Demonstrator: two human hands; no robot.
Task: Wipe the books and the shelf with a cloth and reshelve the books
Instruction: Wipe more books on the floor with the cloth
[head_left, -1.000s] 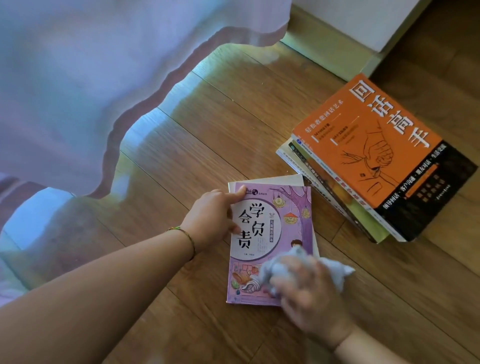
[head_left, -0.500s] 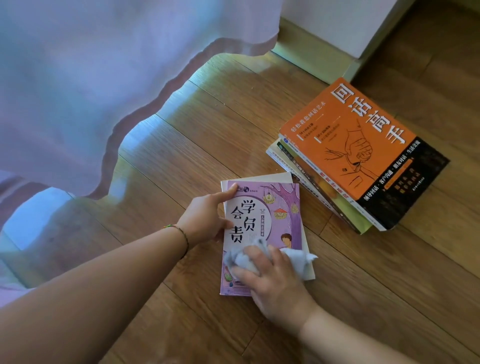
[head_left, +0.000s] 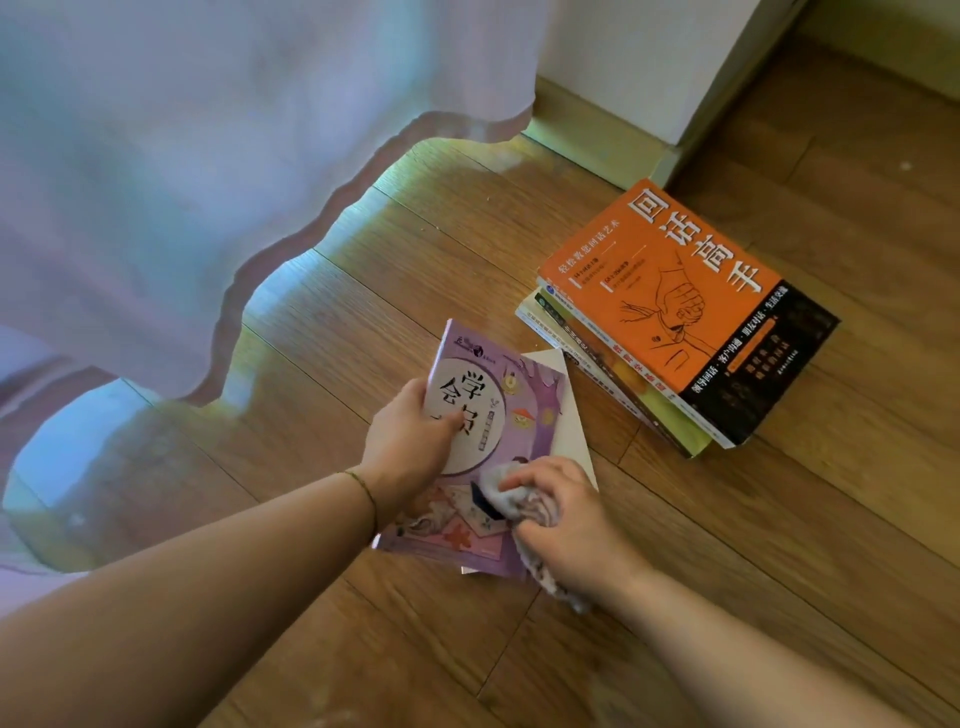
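Your left hand (head_left: 410, 436): fingers curled round the left edge of the purple book (head_left: 498, 415), thumb lying across its cover, so the grip is closed on the book. A thin green cord bracelet (head_left: 363, 488) sits at that wrist.

Your right hand (head_left: 566, 525): fingers bunched tight round the cloth (head_left: 511, 493), a pale crumpled rag, pressed to the lower right part of the purple book's cover. A tail of the cloth hangs out below the hand, past the book's near edge.

Purple book: lies close in front of you on the wooden floor (head_left: 363, 291), cover up, with its far end apparently lifted off the floor, though the blur makes this hard to confirm. Large dark characters in a white circle on the cover.

White book (head_left: 569, 415): lies under the purple one, showing along its right side.

Stack of books (head_left: 613, 374): on the floor to the right of the purple book, apart from it. Orange book (head_left: 670, 291) with a black band on top, cover up; several thinner volumes beneath, edges staggered.

Sheer curtain (head_left: 182, 156): pale lilac, hangs over the floor at upper left.

White cabinet (head_left: 649, 57): stands just beyond the stack.
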